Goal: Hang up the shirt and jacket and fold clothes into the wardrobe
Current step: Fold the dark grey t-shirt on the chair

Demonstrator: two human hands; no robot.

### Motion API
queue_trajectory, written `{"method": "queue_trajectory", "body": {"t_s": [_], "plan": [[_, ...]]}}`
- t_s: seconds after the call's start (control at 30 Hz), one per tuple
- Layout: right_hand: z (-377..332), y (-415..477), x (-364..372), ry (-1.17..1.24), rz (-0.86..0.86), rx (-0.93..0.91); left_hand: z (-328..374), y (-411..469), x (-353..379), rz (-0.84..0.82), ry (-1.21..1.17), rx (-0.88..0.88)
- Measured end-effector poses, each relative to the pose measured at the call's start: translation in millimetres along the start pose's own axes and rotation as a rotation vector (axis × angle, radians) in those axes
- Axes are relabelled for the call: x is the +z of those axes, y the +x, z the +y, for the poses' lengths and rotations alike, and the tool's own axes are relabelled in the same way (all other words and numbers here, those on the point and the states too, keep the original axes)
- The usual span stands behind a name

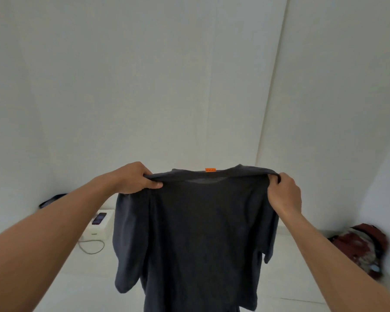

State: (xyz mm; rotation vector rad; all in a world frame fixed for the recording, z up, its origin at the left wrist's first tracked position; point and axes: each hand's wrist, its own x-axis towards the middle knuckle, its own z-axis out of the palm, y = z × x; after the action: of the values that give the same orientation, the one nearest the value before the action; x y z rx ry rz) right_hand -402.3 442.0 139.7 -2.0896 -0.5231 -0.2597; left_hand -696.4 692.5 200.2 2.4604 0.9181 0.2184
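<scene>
A dark grey T-shirt (203,233) with a small orange neck label hangs spread out in front of me, held up in the air. My left hand (135,179) grips its left shoulder seam and my right hand (284,194) pinches its right shoulder. Both sleeves droop at the sides. The shirt's hem runs out of the bottom of the frame. No hanger or wardrobe shows.
White walls fill the upper view. On the white surface below, a white box (99,226) with a phone on top and a looped cable sits at the left. A dark item (52,200) lies behind my left forearm. A red patterned garment (363,246) is bunched at the right.
</scene>
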Motion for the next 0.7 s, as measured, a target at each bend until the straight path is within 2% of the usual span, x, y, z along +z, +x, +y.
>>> {"method": "queue_trajectory", "body": {"t_s": [0.1, 0.17, 0.27, 0.37, 0.43, 0.53, 0.7], "plan": [[-5, -3, -6, -0.015, 0.013, -0.093, -11, 3, -10, 0.045, -0.041, 0.030], [-9, -6, -13, -0.129, 0.001, -0.205, -22, 7, -13, 0.105, -0.041, 0.055], [-13, -12, -25, -0.383, -0.078, -0.435, -36, 12, -20, 0.197, 0.003, 0.084], [-12, -6, -38, -0.469, -0.209, -0.549, -44, 8, -31, 0.241, 0.106, 0.118], [-7, 1, -46, -0.419, -0.251, -0.517, -49, 8, -37, 0.236, 0.179, 0.118], [5, 3, -47, -0.323, -0.184, -0.390, -56, 9, -37, 0.233, 0.196, 0.112], [20, -19, -51, 0.041, -0.056, -0.063, -60, -2, -24, 0.163, -0.266, 0.067]]}}
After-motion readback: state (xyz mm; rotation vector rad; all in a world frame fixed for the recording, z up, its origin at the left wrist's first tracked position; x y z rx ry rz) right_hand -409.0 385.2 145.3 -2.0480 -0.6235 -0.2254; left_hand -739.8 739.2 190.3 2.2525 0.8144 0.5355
